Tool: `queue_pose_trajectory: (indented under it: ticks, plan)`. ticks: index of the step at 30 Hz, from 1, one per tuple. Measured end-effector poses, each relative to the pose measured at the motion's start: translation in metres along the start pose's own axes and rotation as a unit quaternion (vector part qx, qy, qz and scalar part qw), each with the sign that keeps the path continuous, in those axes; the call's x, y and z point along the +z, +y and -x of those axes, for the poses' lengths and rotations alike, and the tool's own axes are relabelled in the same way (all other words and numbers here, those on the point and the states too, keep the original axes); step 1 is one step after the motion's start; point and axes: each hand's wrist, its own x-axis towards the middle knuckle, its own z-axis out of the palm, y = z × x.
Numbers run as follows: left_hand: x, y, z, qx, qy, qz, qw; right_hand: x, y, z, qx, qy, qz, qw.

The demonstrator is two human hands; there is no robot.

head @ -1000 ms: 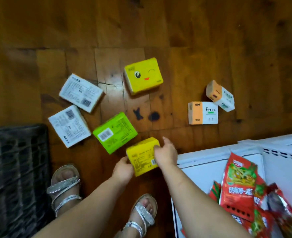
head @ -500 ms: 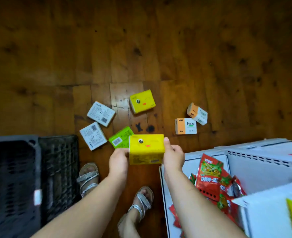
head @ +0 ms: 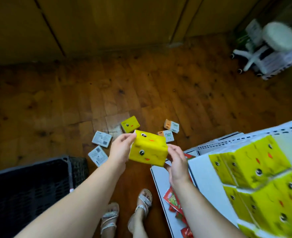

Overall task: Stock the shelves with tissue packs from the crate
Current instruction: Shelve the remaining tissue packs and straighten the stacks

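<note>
Arms outstretched, left grip (head: 120, 148) and right grip (head: 176, 166) curled inward (both pinching).

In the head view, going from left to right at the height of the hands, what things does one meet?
Black plastic crate → white tissue pack on the floor → left hand → yellow face-printed tissue pack → right hand → white shelf → stacked yellow packs.

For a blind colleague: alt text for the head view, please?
The left hand and right hand hold a yellow pack beside a white shelf stacked with matching packs. On the wooden floor lie other packs; a black crate sits left.
</note>
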Motion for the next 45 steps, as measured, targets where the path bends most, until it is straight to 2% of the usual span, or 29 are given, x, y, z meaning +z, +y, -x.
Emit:
queue_pose_trajectory:
  ticks: [3,7,11,17,24,27,31,34,37,39,45]
  plan:
    - [0.007,0.011,0.033,0.023,-0.048,-0.037,0.998,-0.018,-0.010,0.031,0.042,0.079,-0.115,0.989]
    - [0.024,0.013,0.070,0.051,-0.109,-0.053,0.991,-0.044,-0.018,0.064,0.037,0.142,-0.208,0.967]
    - [0.046,0.002,0.100,0.067,-0.155,-0.079,0.983,-0.079,-0.012,0.091,0.033,0.117,-0.238,0.964]
    - [0.084,-0.035,0.135,0.095,-0.232,-0.178,0.952,-0.148,0.022,0.123,0.044,0.129,-0.223,0.965]
    - [0.120,-0.116,0.177,0.107,-0.253,-0.217,0.937,-0.214,0.083,0.163,0.046,0.156,-0.321,0.933]
    - [0.137,-0.155,0.192,0.107,-0.273,-0.266,0.918,-0.243,0.115,0.174,0.060,0.216,-0.330,0.917]
    - [0.160,-0.194,0.199,0.120,-0.290,-0.359,0.879,-0.273,0.141,0.179,0.072,0.240,-0.357,0.900]
    - [0.176,-0.216,0.199,0.136,-0.285,-0.439,0.842,-0.295,0.164,0.165,0.073,0.214,-0.303,0.926]
    - [0.186,-0.228,0.193,0.137,-0.274,-0.475,0.825,-0.303,0.183,0.149,0.108,0.219,-0.187,0.951]
    - [0.189,-0.232,0.191,0.132,-0.261,-0.464,0.836,-0.305,0.191,0.142,0.122,0.239,-0.118,0.956]
    - [0.197,-0.238,0.189,0.119,-0.224,-0.409,0.877,-0.312,0.194,0.127,0.121,0.240,-0.096,0.959]
